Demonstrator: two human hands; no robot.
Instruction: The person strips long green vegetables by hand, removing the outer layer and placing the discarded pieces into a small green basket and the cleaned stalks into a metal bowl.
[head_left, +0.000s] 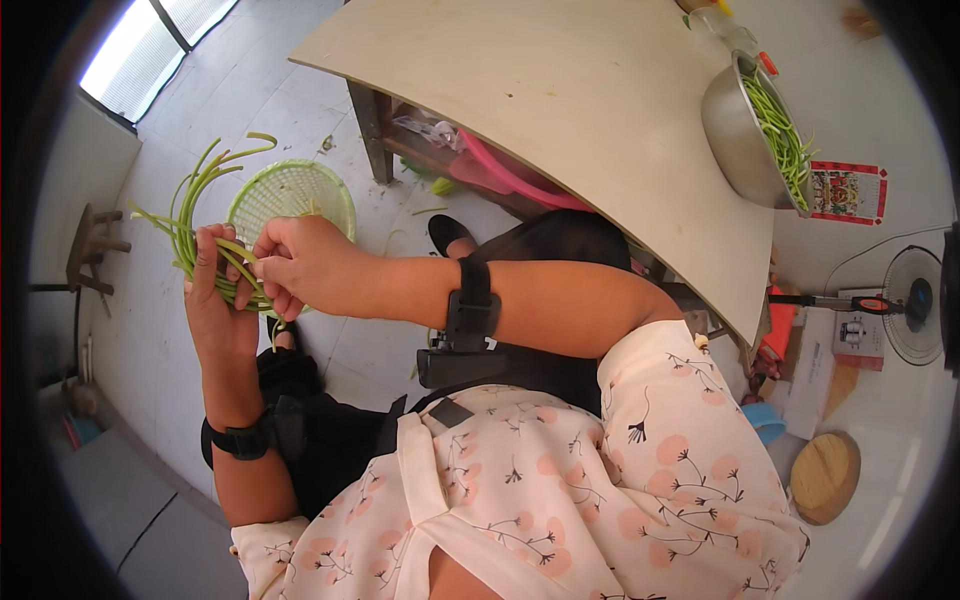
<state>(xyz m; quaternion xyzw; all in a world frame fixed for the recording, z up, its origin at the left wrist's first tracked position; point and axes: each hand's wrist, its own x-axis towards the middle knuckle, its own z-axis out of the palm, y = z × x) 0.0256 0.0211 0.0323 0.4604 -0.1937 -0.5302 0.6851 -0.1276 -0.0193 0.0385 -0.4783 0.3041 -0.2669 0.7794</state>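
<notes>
My left hand (217, 290) is closed round a loose bunch of long, thin green vegetable stems (187, 222). Their curled ends fan out above the fingers and a few hang below. Close against it, my right hand (300, 262) has its thumb and fingers pinched on one stem of the bunch, near the left fingertips. The exact kind of vegetable cannot be made out. Just beyond both hands, a pale green plastic colander (338, 187) stands on the floor, partly hidden by my right hand.
A wooden table (560, 90) reaches across the far right, with a steel bowl (728, 130) of cut green stems (775, 130) on it. Beneath sits a pink basin (510, 178). Stem scraps dot the tiled floor. A stool (90, 248) is at left, a fan (912, 300) at right.
</notes>
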